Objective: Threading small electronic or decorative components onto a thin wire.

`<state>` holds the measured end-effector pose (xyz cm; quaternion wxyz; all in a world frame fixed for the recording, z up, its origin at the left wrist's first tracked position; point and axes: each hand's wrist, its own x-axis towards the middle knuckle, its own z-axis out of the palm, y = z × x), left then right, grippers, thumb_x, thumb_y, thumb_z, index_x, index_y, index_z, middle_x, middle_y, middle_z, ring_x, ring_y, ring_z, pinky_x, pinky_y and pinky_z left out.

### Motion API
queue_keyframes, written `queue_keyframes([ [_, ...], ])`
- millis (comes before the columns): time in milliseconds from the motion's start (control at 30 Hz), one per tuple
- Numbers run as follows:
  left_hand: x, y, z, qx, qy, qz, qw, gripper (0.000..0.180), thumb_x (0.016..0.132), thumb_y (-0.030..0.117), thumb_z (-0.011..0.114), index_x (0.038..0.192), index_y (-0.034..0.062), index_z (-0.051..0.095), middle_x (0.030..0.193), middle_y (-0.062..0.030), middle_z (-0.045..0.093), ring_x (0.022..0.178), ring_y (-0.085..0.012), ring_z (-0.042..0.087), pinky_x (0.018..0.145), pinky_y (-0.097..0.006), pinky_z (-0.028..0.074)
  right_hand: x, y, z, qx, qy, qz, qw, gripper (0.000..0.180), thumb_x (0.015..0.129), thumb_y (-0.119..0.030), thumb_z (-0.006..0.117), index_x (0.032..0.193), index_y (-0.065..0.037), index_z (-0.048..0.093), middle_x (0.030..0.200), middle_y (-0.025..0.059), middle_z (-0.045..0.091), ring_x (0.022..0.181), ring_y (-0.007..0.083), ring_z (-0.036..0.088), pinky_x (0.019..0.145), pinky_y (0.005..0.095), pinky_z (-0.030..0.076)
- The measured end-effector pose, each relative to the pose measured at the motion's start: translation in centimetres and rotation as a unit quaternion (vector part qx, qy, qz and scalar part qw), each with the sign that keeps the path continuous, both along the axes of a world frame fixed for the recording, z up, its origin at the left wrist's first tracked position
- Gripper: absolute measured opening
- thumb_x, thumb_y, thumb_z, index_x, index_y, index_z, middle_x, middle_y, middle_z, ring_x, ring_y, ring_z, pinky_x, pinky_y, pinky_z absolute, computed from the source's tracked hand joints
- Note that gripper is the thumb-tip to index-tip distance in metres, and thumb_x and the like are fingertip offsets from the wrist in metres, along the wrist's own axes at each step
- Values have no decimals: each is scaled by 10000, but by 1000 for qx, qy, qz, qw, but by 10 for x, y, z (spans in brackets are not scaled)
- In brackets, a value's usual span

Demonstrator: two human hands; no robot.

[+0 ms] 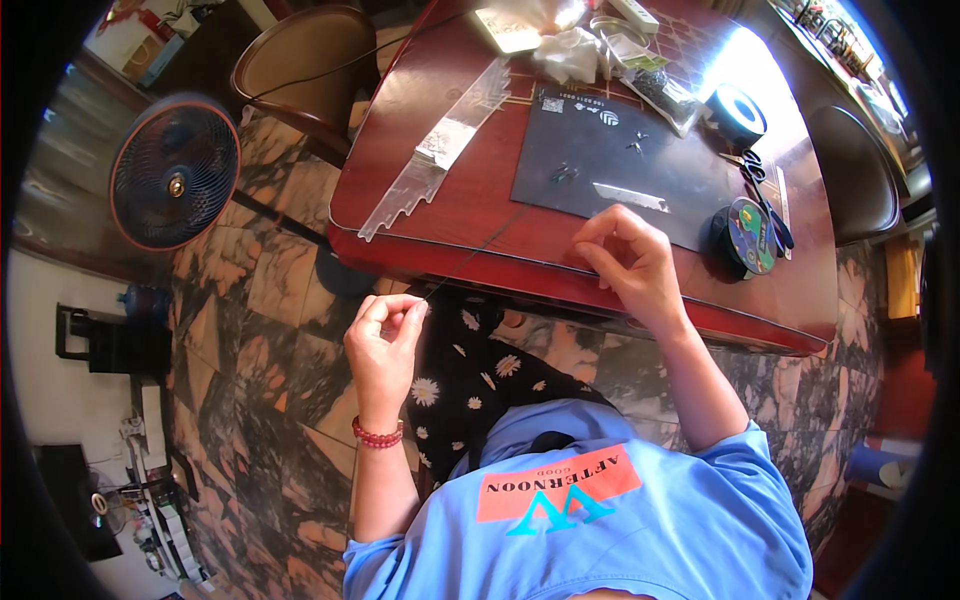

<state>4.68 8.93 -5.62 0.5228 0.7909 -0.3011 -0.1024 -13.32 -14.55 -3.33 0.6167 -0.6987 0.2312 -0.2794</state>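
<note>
My left hand [385, 338] is in front of the table edge, thumb and forefinger pinched on a thin dark thread [470, 257]. From those fingertips the thread slants up toward the dark mat [545, 135]; its far end is hard to follow. Over the table's front edge, my right hand [632, 258] has its fingers curled in and the thumb close to the forefinger. Whatever it holds, if anything, is too small to make out. On the mat lie a whitish strip [630, 197] and small dark pieces [565, 172]. A round spool [750, 237] with a colourful label stands right of that hand.
On the red table [400, 215] lie a jagged clear plastic strip [455, 130], black scissors [765, 200], a tape roll [738, 115] and a clear bag with dark contents [662, 95]. Crumpled white plastic [568, 55] sits farther back. A fan [176, 172] stands at left, chairs [305, 65] around.
</note>
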Motion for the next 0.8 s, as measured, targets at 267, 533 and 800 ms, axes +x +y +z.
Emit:
queue_keyframes([
  [267,-4,3,13,-25,-11,-18,999,25,911,10,719,919,-7,701,921,15,544,769,-41,537,674,-198,457,34,17,33,-306,-60,71,947,183,826,59,687,988,-26,692,1019,104,672,861,241,698,701,319,581],
  [533,-15,2,29,-33,49,-46,997,64,889,-6,739,940,-23,703,926,-14,558,747,-50,570,663,-210,481,67,65,19,-338,-15,228,913,426,829,-54,727,1234,-24,598,1104,155,634,909,349,677,758,406,587],
  [800,-6,-4,35,-63,91,-104,988,52,908,9,723,942,-26,705,916,-10,566,784,-58,578,680,-208,471,67,60,17,-393,-37,212,894,136,877,-100,668,915,-17,568,839,125,559,781,335,632,656,436,528],
])
